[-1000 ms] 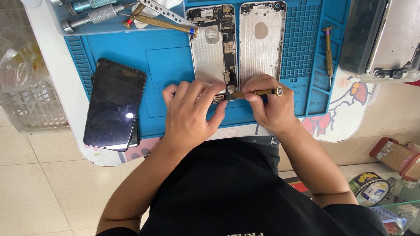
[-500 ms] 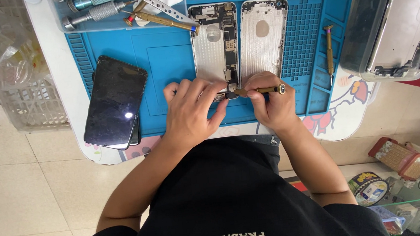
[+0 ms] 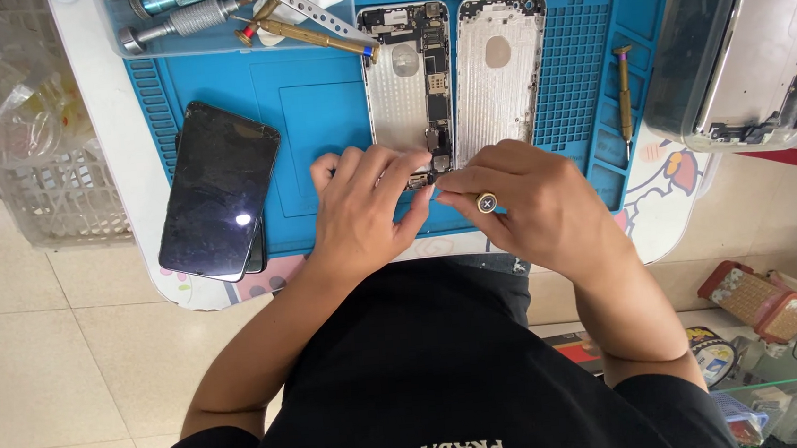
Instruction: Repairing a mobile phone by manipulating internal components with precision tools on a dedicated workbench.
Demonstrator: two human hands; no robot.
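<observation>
An opened phone housing (image 3: 405, 72) with its circuit board lies on the blue repair mat (image 3: 314, 117). Beside it on the right lies an empty silver housing (image 3: 500, 74). My left hand (image 3: 360, 213) rests its fingers on the near end of the opened housing. My right hand (image 3: 534, 204) grips a gold screwdriver (image 3: 485, 202), whose cap faces the camera and whose tip points at the housing's near end. The tip itself is hidden by my fingers.
A dark phone screen (image 3: 218, 189) lies at the mat's left edge. Screwdrivers and tweezers (image 3: 249, 8) sit at the back left. A small purple-tipped screwdriver (image 3: 625, 92) lies on the right. Phone parts (image 3: 745, 45) lie far right; a plastic basket (image 3: 46, 195) stands at left.
My right hand has turned the screwdriver from lying sideways to standing more upright, with its cap now facing the camera. My left hand stays on the housing.
</observation>
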